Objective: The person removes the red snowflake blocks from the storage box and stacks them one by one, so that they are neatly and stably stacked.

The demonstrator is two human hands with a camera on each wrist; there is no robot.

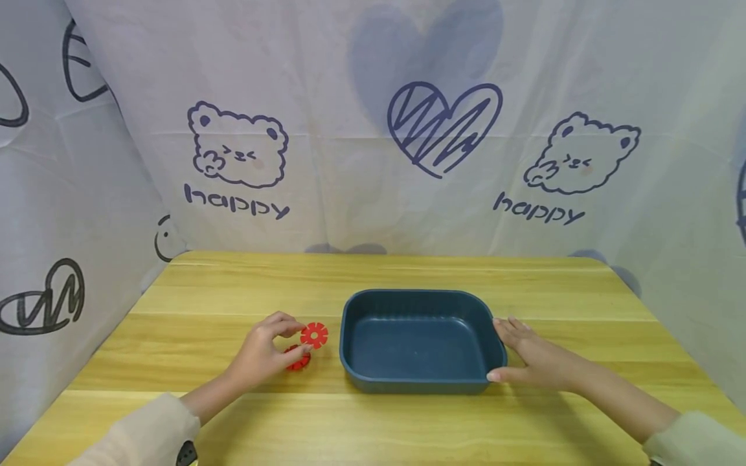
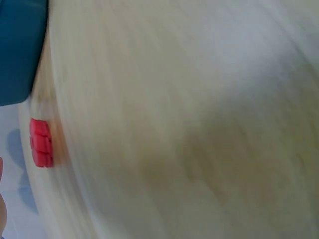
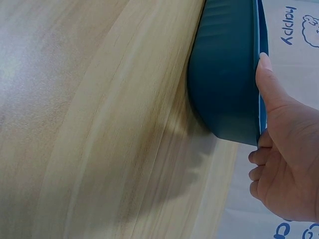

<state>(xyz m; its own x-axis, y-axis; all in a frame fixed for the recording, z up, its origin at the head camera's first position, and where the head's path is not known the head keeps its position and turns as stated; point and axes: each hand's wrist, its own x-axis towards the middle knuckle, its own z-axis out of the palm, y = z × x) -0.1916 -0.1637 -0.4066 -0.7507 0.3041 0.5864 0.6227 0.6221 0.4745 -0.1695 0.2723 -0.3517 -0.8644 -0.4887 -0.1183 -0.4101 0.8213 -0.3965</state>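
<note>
Between the thumb and forefinger of my left hand (image 1: 263,349), in the head view, I pinch a red flower-shaped plastic disc (image 1: 314,335) with a hole in its middle. Just below it, more red discs (image 1: 298,358) lie on the table, partly covered by the thumb; the left wrist view shows them from the side as a small stack (image 2: 41,143). To the right stands a dark blue rectangular box (image 1: 416,349). My right hand (image 1: 539,357) holds its right end, with the thumb (image 3: 269,82) at the rim and the fingers curled against the outside.
The box sits flat on a wood-grain table (image 1: 233,285), its inside bare. A white cloth (image 1: 338,162) printed with bears, hearts and the word happy hangs behind the table and along its sides. The left discs lie a short gap from the box's left wall.
</note>
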